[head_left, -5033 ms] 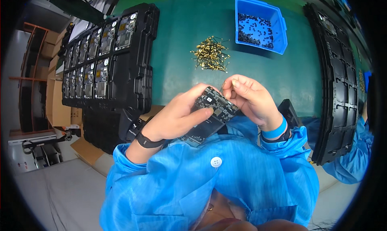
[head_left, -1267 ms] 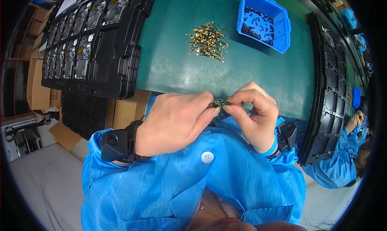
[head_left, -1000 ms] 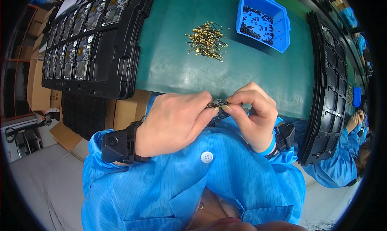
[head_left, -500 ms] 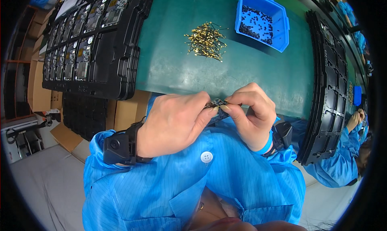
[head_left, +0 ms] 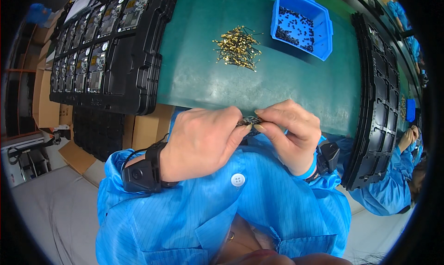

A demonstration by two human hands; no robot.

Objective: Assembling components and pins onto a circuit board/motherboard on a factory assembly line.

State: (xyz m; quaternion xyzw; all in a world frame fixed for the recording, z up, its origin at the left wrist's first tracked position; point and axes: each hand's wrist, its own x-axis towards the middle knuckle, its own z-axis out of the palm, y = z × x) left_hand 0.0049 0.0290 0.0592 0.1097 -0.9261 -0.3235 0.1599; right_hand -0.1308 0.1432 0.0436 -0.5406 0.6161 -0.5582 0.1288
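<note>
A small dark circuit board (head_left: pixel 250 120) is held up in front of my chest, close to the near edge of the green table (head_left: pixel 194 87). My left hand (head_left: pixel 201 138) pinches its left end between thumb and fingers. At the opposite end, the thumb and forefinger of my right hand (head_left: pixel 292 134) are closed on the board's edge. Whether a tiny part is also between those fingertips is hidden. Much of the board is covered by my fingers. Beyond it lies a loose pile of thin black cables with gold-coloured ends (head_left: pixel 237 47).
A blue bin (head_left: pixel 323 39) with many small black pieces stands at the far right. On the left, a black tray (head_left: pixel 121 64) carries rows of circuit boards. Stacked black trays (head_left: pixel 363 103) rise on the right, with a co-worker's blue sleeve (head_left: pixel 384 191) beyond them.
My right hand has shifted slightly right and down, its thumb and forefinger still at the board. The board has tilted a little. My left hand keeps its grip almost unmoved.
</note>
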